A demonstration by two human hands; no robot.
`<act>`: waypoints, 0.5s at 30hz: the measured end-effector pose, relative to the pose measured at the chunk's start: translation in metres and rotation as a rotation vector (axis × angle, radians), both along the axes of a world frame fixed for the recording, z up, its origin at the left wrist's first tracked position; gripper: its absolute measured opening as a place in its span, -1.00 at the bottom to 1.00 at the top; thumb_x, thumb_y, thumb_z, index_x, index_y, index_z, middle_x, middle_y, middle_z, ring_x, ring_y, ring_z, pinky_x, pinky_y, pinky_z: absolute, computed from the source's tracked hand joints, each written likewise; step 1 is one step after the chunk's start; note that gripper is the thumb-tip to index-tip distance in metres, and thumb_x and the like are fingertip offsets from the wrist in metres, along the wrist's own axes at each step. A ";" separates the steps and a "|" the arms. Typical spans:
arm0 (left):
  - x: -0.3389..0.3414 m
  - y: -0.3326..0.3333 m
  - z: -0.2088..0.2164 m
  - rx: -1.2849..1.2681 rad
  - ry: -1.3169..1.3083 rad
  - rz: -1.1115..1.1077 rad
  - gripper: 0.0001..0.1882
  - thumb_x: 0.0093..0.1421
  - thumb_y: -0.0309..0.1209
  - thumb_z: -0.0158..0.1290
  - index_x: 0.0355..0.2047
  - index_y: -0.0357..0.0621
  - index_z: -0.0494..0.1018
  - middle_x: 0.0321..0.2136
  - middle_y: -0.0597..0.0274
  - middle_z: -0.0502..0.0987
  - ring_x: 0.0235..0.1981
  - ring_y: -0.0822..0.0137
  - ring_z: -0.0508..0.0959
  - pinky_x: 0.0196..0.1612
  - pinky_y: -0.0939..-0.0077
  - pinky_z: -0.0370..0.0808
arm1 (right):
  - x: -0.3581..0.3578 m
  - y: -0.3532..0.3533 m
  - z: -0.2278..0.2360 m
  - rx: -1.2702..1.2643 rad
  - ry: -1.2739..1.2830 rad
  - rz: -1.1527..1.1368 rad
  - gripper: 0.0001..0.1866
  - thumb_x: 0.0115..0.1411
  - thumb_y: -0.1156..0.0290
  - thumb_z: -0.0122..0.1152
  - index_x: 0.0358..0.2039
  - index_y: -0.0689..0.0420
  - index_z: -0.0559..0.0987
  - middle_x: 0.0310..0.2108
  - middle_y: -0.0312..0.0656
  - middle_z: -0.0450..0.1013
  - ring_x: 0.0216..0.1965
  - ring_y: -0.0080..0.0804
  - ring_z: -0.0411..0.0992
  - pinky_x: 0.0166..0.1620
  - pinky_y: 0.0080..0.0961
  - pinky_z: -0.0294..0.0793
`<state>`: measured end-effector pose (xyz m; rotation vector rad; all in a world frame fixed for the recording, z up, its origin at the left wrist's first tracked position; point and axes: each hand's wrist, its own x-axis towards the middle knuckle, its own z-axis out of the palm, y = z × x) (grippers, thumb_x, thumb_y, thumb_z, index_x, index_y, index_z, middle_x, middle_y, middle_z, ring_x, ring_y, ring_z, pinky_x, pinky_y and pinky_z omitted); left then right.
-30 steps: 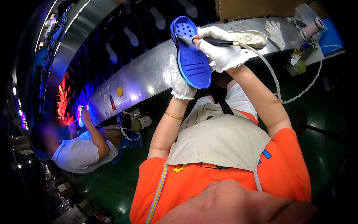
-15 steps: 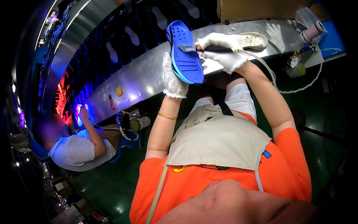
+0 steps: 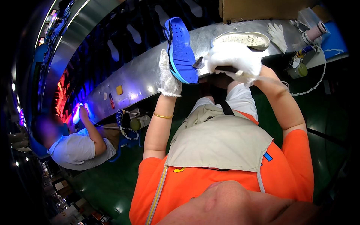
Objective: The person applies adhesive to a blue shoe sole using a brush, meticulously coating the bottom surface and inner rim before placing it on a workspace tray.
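My left hand (image 3: 169,77), in a white knit glove, grips a blue shoe sole (image 3: 182,50) from its left side. The sole is held tilted above the metal bench, its inner face with small holes and grooves toward me. In my gloved right hand (image 3: 236,62) is a brush (image 3: 198,63) with a dark tip, close by the sole's lower right edge. Whether the tip touches that edge I cannot tell. A pale tube runs from the right hand along the wrist. Just behind this hand, a white shoe sole (image 3: 258,40) lies on the bench.
Beyond the narrow metal bench (image 3: 146,69) runs a dark conveyor with several soles. A white glove (image 3: 277,37), a pinkish roll (image 3: 315,33) and a hanging jar (image 3: 299,70) are at right. A cardboard box (image 3: 258,11) stands behind. At left, a co-worker (image 3: 80,148) handles a glowing piece.
My right hand has turned over and drawn the brush from the sole's middle down to its lower right edge. The left hand and blue sole have shifted slightly left.
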<state>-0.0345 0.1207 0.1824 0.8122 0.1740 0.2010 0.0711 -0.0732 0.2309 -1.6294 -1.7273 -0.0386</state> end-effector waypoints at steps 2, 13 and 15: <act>-0.004 -0.006 0.009 0.001 0.026 -0.002 -0.36 0.26 0.11 -0.32 0.08 -0.15 0.28 -0.05 0.08 0.44 -0.08 0.17 0.49 0.03 0.30 0.43 | -0.001 0.001 0.007 0.166 0.133 -0.064 -0.78 -0.16 0.60 0.24 -0.43 0.07 0.52 -0.38 -0.20 0.48 -0.31 -0.24 0.47 -0.24 -0.45 0.45; 0.000 0.009 -0.018 -0.314 -0.052 -0.072 -0.31 0.24 0.13 -0.39 0.11 -0.18 0.24 -0.01 -0.06 0.40 -0.06 -0.02 0.45 0.06 0.13 0.37 | -0.043 0.010 -0.018 0.184 0.409 0.059 -0.76 -0.16 0.67 0.27 -0.43 0.12 0.53 -0.40 -0.24 0.49 -0.39 -0.37 0.48 -0.33 -0.55 0.46; 0.000 0.011 -0.021 -0.314 -0.055 -0.081 -0.32 0.25 0.12 -0.40 0.09 -0.19 0.25 -0.02 -0.04 0.40 -0.06 0.02 0.45 0.05 0.14 0.38 | -0.041 0.005 -0.024 0.112 0.908 0.014 -0.78 -0.07 0.60 0.26 -0.35 0.11 0.55 -0.38 -0.30 0.49 -0.38 -0.53 0.46 -0.39 -0.63 0.46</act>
